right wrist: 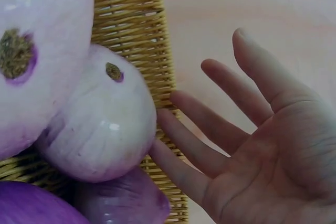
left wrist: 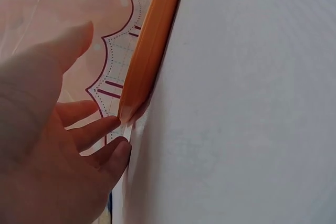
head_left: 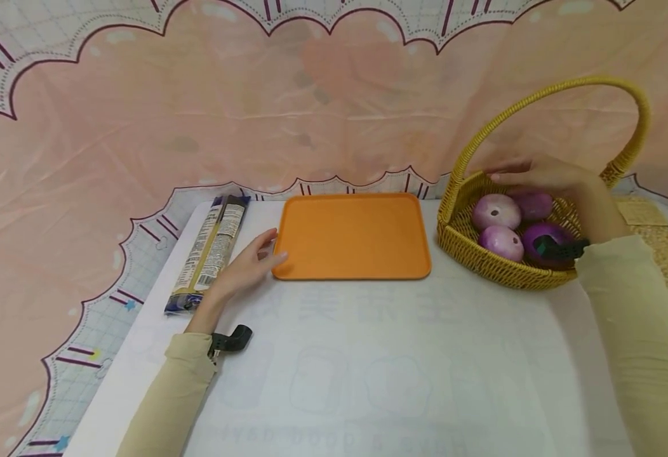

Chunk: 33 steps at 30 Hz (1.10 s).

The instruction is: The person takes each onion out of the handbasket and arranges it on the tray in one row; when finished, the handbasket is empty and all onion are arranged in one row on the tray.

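My left hand is at the left edge of an orange tray, fingers relaxed and fingertips right at its rim. In the left wrist view, that hand has its thumb spread and its fingers near the corner of the tray. My right hand reaches over a woven yellow basket, under its handle. The right wrist view shows the hand with fingers spread, fingertips beside a purple onion. Several purple onions lie in the basket.
A long printed packet lies left of the tray, beside my left wrist. To the right of the basket is a bag of pale grains. A white table carries these things, with a pink patterned cloth behind it.
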Each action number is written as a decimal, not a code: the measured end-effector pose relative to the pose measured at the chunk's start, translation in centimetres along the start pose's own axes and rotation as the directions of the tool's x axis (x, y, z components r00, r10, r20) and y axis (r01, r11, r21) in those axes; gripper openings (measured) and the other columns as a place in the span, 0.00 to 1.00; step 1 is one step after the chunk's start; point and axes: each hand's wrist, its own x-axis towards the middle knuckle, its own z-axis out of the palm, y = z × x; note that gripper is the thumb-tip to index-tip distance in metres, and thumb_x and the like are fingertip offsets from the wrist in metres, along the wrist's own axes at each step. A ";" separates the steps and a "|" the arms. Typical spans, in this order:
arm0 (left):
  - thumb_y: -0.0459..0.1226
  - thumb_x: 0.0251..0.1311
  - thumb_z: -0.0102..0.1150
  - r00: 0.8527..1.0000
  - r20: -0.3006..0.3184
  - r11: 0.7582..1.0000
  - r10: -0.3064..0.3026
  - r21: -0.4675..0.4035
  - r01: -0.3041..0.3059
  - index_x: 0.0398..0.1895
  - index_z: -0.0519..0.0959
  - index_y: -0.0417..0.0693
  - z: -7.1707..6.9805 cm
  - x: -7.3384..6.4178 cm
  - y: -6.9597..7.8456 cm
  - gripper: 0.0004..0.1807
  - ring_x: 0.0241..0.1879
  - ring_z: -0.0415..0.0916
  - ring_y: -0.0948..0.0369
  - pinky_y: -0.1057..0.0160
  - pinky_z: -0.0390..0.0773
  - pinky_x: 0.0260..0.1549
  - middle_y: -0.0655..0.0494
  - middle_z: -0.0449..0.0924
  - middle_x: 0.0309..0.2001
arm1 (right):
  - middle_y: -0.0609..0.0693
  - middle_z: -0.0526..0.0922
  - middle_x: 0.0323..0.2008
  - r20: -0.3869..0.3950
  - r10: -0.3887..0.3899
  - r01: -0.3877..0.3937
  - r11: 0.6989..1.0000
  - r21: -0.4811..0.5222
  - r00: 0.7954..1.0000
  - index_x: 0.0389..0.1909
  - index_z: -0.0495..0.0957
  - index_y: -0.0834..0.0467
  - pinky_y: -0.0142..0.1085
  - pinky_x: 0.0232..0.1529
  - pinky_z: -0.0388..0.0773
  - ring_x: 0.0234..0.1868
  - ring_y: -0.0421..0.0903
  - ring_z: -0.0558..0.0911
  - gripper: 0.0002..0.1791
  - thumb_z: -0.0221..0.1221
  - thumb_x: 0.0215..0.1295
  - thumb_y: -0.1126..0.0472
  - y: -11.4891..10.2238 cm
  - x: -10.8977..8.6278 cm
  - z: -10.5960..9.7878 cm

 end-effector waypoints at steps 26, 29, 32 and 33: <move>0.52 0.59 0.63 0.996 -0.006 0.975 0.089 0.204 -0.086 0.77 0.48 0.44 1.0 0.3 -1.0 0.50 0.77 0.40 0.45 0.41 0.45 0.74 0.44 0.47 0.77 | 0.47 0.71 0.66 0.202 0.066 -0.098 0.983 0.153 0.977 0.74 0.55 0.61 0.26 0.53 0.75 0.55 0.29 0.75 0.34 0.52 0.73 0.55 2.6 0.6 1.8; 0.52 0.59 0.63 0.996 -0.007 0.975 0.091 0.204 -0.088 0.77 0.48 0.43 1.1 0.3 -0.9 0.51 0.77 0.40 0.44 0.41 0.45 0.74 0.43 0.47 0.77 | 0.45 0.73 0.61 0.239 0.053 -0.091 0.984 0.151 0.969 0.74 0.55 0.62 0.28 0.54 0.76 0.55 0.32 0.76 0.32 0.51 0.73 0.57 2.9 0.8 2.0; 0.52 0.59 0.63 0.996 -0.005 0.977 0.085 0.199 -0.083 0.77 0.47 0.44 1.1 0.3 -0.9 0.51 0.77 0.40 0.45 0.41 0.45 0.74 0.44 0.47 0.77 | 0.50 0.72 0.63 0.239 0.070 -0.094 0.992 0.090 0.968 0.73 0.58 0.60 0.28 0.53 0.76 0.55 0.33 0.75 0.32 0.52 0.73 0.56 3.1 0.8 2.0; 0.52 0.59 0.63 0.997 -0.005 0.977 0.081 0.199 -0.079 0.77 0.47 0.44 1.1 0.3 -0.9 0.51 0.77 0.40 0.45 0.41 0.45 0.74 0.44 0.47 0.77 | 0.53 0.71 0.64 0.237 0.078 -0.097 0.993 0.070 0.968 0.73 0.59 0.59 0.28 0.52 0.76 0.55 0.33 0.75 0.32 0.53 0.72 0.55 3.1 0.8 2.0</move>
